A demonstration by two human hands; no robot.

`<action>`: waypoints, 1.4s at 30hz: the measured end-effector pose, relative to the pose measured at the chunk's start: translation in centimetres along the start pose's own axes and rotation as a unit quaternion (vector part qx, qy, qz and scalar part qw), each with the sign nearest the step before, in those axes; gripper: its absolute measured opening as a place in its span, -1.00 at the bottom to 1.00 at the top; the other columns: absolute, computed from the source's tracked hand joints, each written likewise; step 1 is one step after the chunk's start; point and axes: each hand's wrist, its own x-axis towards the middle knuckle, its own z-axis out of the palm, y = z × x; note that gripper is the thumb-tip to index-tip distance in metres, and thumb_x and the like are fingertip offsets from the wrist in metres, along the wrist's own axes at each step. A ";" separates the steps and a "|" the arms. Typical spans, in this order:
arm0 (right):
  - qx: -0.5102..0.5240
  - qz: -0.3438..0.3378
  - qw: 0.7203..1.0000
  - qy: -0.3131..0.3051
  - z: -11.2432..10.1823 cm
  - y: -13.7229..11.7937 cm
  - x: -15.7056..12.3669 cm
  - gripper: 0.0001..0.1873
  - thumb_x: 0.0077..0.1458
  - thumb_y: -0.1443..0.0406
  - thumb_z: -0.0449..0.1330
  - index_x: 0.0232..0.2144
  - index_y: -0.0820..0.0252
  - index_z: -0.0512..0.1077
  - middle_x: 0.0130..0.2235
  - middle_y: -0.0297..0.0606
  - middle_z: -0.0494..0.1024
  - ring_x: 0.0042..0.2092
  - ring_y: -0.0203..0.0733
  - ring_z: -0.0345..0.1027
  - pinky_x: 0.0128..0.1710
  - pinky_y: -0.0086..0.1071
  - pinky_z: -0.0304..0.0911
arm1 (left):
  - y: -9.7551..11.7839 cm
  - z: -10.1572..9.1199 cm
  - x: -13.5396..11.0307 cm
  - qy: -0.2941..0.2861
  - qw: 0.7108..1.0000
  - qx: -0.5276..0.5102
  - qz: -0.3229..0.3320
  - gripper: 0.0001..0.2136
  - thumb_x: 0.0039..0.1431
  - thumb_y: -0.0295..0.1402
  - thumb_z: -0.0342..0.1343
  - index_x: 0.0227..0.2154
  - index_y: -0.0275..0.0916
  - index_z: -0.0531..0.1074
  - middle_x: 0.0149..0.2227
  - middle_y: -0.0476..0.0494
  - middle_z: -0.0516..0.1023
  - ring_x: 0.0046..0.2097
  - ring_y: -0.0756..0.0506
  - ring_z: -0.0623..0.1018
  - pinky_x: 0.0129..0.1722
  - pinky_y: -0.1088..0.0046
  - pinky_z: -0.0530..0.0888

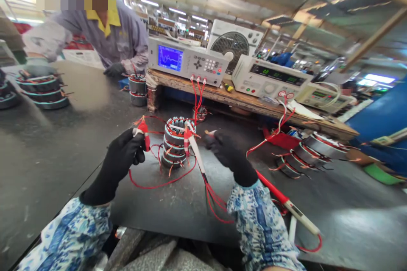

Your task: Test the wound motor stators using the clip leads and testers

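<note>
My left hand, in a black glove, grips a red-sleeved test clip with copper wire ends at its tip. To its right, a stack of motor stators stands upright on the dark table, with copper lead ends sticking out. A second red clip sits at the stack's upper right edge, and a white-sleeved cable runs down from beside it. Right of the stack, my gloved right hand is closed, apart from it. A small pale and copper-coloured piece shows blurred at its fingertips.
Behind, a wooden shelf carries a tester with a blue screen, another meter and a fan. Stators lie at right. A red-and-white probe lies near my right forearm. A co-worker handles stators at left.
</note>
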 end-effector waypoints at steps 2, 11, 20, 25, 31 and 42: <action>-0.066 -0.033 0.996 0.049 -0.6 1.7 1.5 -0.64 0.38 0.06 0.02 -0.42 0.08 0.32 -0.38 -0.23 0.46 -0.32 -0.13 0.29 -0.22 -0.24 0.22 | -0.5 -0.3 0.0 0.001 1.000 -0.003 -0.002 -0.59 0.32 0.02 0.05 -0.49 -0.18 0.42 -0.67 -0.01 0.43 -0.64 -0.02 0.38 -0.62 0.49 0.31; -0.022 -0.016 0.999 0.046 -0.1 4.2 7.7 -0.70 0.36 0.14 0.00 -0.44 0.05 0.25 -0.35 -0.22 0.49 -0.27 -0.12 0.33 -0.15 -0.25 0.26 | -1.0 -0.2 0.0 0.018 0.999 -0.021 -0.025 -0.59 0.26 0.04 0.07 -0.53 -0.18 0.41 -0.67 -0.05 0.44 -0.65 -0.02 0.38 -0.62 0.50 0.30; -0.004 -0.048 0.998 0.040 -0.5 4.3 7.1 -0.63 0.39 0.09 0.01 -0.48 0.03 0.23 -0.43 -0.22 0.46 -0.36 -0.12 0.27 -0.29 -0.25 0.24 | -1.2 -0.3 0.0 0.021 1.000 -0.019 -0.010 -0.57 0.29 0.07 0.04 -0.50 -0.17 0.41 -0.67 -0.05 0.42 -0.63 -0.04 0.39 -0.61 0.50 0.33; -0.006 -0.058 0.998 0.039 -0.5 4.5 7.1 -0.67 0.33 0.11 0.01 -0.48 0.04 0.24 -0.42 -0.25 0.44 -0.37 -0.14 0.26 -0.32 -0.28 0.20 | -1.4 -0.4 0.2 0.014 1.000 -0.023 -0.017 -0.53 0.28 0.11 0.05 -0.52 -0.19 0.42 -0.69 -0.06 0.42 -0.65 -0.02 0.36 -0.63 0.52 0.29; -0.007 -0.065 0.996 0.056 -0.5 4.5 7.0 -0.63 0.32 0.01 0.02 -0.45 0.05 0.27 -0.42 -0.28 0.43 -0.38 -0.15 0.26 -0.35 -0.29 0.18 | -1.2 -0.3 0.4 0.019 0.999 -0.029 -0.020 -0.55 0.29 0.08 0.05 -0.52 -0.19 0.42 -0.69 -0.04 0.41 -0.65 -0.01 0.36 -0.62 0.53 0.29; 0.144 0.034 0.989 -0.004 2.1 2.1 1.6 -0.50 0.11 -0.14 0.28 -0.56 0.10 0.40 -0.55 -0.33 0.41 -0.46 -0.20 0.23 -0.43 -0.33 0.15 | -4.8 0.7 -2.6 0.092 0.989 -0.109 0.035 -0.66 0.29 -0.09 0.17 -0.52 -0.19 0.46 -0.66 0.00 0.44 -0.64 -0.01 0.38 -0.61 0.51 0.32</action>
